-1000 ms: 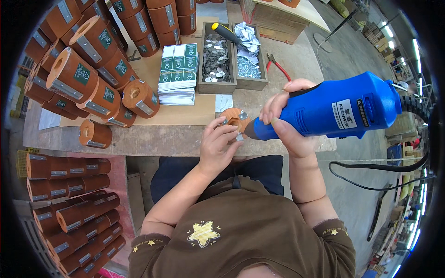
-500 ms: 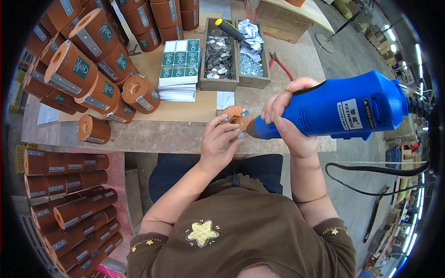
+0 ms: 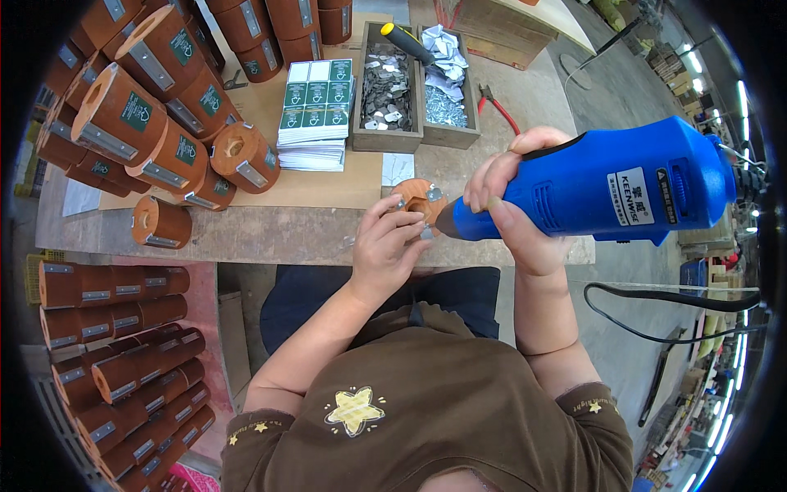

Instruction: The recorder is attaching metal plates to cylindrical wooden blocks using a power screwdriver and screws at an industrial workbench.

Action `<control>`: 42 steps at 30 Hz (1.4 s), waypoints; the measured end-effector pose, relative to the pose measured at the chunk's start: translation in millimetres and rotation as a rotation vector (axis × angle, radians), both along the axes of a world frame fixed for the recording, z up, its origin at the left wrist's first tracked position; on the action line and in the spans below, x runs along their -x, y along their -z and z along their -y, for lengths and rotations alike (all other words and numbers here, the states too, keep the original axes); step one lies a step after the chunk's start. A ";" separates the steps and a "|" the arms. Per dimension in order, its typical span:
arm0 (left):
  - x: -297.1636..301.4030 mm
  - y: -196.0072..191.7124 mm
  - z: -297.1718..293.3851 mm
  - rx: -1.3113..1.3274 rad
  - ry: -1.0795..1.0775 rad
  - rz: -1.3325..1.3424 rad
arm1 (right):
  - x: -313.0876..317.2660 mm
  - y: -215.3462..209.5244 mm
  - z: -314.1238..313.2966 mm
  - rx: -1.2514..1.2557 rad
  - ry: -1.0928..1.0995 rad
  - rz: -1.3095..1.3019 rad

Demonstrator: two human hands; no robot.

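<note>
My right hand is wrapped round a large blue electric screwdriver, held nearly level with its dark nose pointing left. The nose reaches the right side of a small reddish-brown wooden cylinder, seen from its end, with a hole in the middle. Small metal tabs sit on its end around the hole. My left hand holds the cylinder from the left and near side, fingers bent over its end near the hole. The screwdriver's tip and any screw under it are hidden.
Finished-looking wooden cylinders with metal strips are stacked at left, more below. A label stack, a box of metal tabs, a box of screws, a yellow-black screwdriver and red pliers lie behind.
The whole view has shifted slightly. The blue electric screwdriver is a little farther right at its rear end; its nose stays at the cylinder. My left hand keeps its hold.
</note>
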State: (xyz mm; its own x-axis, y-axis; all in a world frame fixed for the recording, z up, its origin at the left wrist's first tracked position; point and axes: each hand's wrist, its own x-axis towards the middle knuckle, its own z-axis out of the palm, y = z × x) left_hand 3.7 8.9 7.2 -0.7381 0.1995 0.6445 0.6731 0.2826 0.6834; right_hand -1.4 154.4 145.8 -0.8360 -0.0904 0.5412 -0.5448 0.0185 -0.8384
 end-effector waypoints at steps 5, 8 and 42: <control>0.2 -0.1 -0.1 -0.002 -0.003 0.003 | 0.4 0.3 -2.0 -0.056 -0.012 0.015; 0.4 -0.7 -0.3 -0.002 -0.003 0.008 | -0.9 2.3 -0.3 -0.080 0.009 0.002; -1.7 -1.2 -1.6 -0.021 -0.011 0.060 | 0.1 7.9 -5.3 -0.247 0.019 -0.067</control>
State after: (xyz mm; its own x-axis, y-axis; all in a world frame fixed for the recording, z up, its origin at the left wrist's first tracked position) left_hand 5.4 10.5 8.4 -0.7778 0.1775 0.6029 0.6274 0.2750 0.7285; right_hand -1.5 159.7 137.9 -0.8020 -0.2114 0.5587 -0.5964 0.2289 -0.7694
